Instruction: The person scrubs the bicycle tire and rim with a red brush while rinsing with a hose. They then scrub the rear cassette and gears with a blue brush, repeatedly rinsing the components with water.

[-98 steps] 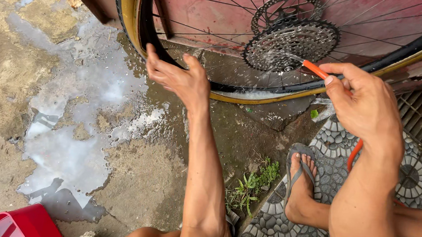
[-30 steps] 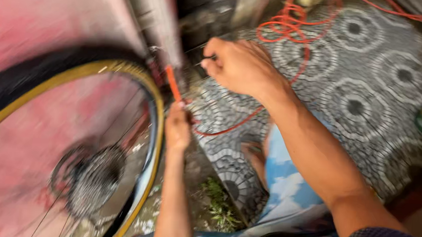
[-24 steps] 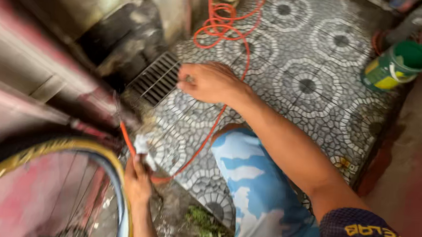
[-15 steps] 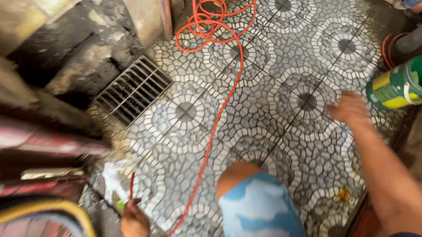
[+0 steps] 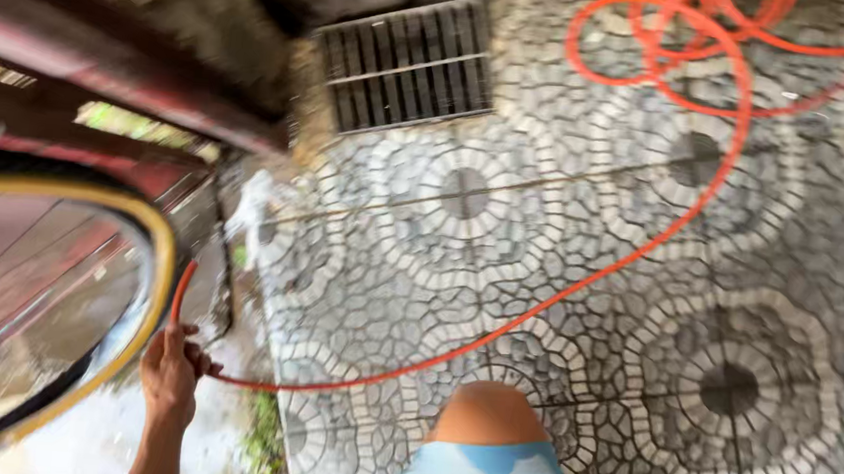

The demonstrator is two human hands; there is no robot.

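We see our left hand (image 5: 170,373) at 7 o'clock, fingers curled closed around the orange hose (image 5: 579,284), its short end poking up toward 12 just beside the yellow-rimmed tyre (image 5: 139,330). From the grip the hose runs long across the patterned tiles (image 5: 751,393), heading to 2 o'clock and ending in loose coils at the top edge. Drain grate (image 5: 405,65) at 11 o'clock. Our knee (image 5: 486,418) at 6. Our right hand is out of frame.
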